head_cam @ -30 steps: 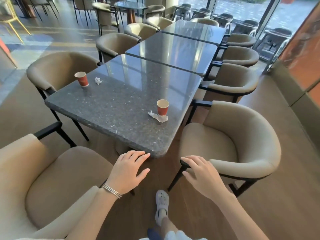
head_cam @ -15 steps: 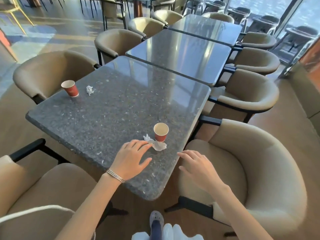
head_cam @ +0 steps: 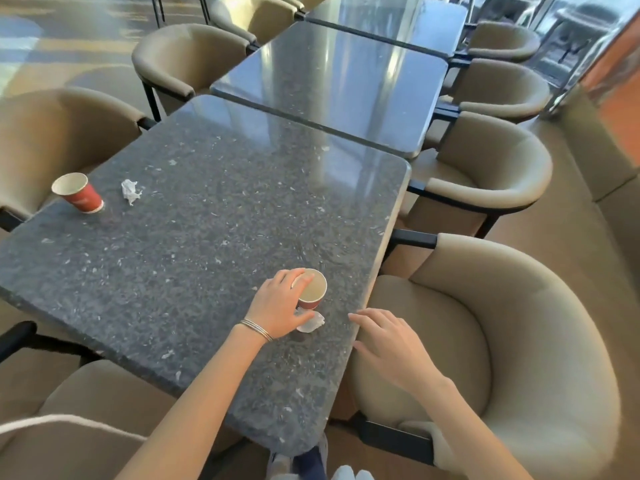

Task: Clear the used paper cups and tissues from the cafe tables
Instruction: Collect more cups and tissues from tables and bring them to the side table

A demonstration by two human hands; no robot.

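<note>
A red paper cup (head_cam: pixel 313 292) stands near the right edge of the dark speckled table (head_cam: pixel 194 258). My left hand (head_cam: pixel 280 306) wraps round its left side, fingers on the rim, thumb below by the crumpled white tissue (head_cam: pixel 311 323) lying at the cup's base. My right hand (head_cam: pixel 388 341) hovers with relaxed fingers at the table's right edge, holding nothing. A second red paper cup (head_cam: pixel 79 193) stands at the far left of the table. Just right of it lies another crumpled tissue (head_cam: pixel 130 190).
Beige tub chairs surround the table: one close on the right (head_cam: pixel 519 341), one at near left (head_cam: pixel 69 410), one at far left (head_cam: pixel 52 133). Two more dark tables (head_cam: pixel 339 81) continue the row beyond. A beige bench (head_cam: pixel 602 161) runs along the right.
I have stepped closer to the table. My left hand moved forward from beside the tissue and closed round the near cup. My right hand moved up to the table's right edge.
</note>
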